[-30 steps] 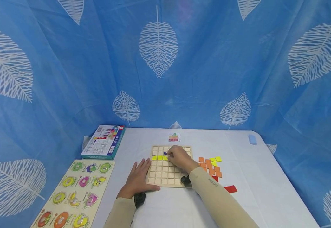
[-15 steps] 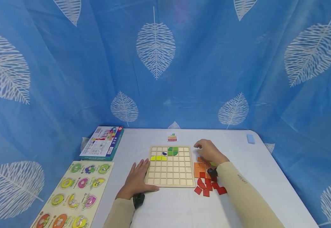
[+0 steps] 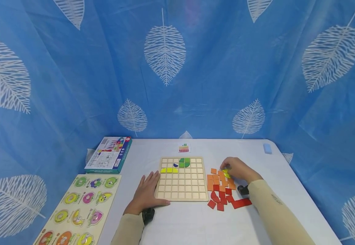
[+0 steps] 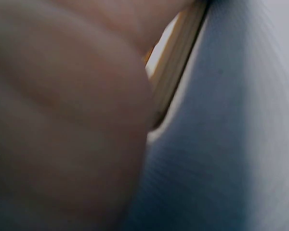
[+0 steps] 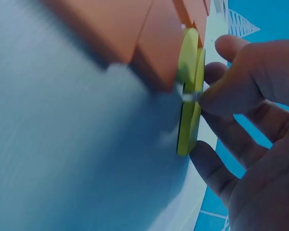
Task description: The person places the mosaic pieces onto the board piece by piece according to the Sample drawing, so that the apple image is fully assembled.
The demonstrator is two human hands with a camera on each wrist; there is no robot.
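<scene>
My left hand (image 3: pixel 148 193) lies with spread fingers against the left side of a wooden grid board (image 3: pixel 182 199), thumb along its front corner. In the left wrist view the hand covers much of the picture, beside the board's edge (image 4: pixel 180 57). The board holds yellow tiles (image 3: pixel 169 170) in a row, a small dark blue piece (image 3: pixel 175 165) and green tiles (image 3: pixel 184 163) forming a leaf shape. My right hand (image 3: pixel 236 167) is at loose yellow tiles (image 5: pixel 186 127) right of the board, bent fingers spread around them and thumb tip right at their edge.
Orange tiles (image 3: pixel 215 179) and red tiles (image 3: pixel 223 199) lie loose right of the board. A small pattern card (image 3: pixel 184 147) is behind it. At left are a game box (image 3: pixel 107 154) and a fruit puzzle board (image 3: pixel 73 212). A light blue block (image 3: pixel 267 148) sits at the back right.
My right hand has left the board, uncovering the green tiles, and moved right, then down to the loose yellow tiles. The left hand has stayed at the board.
</scene>
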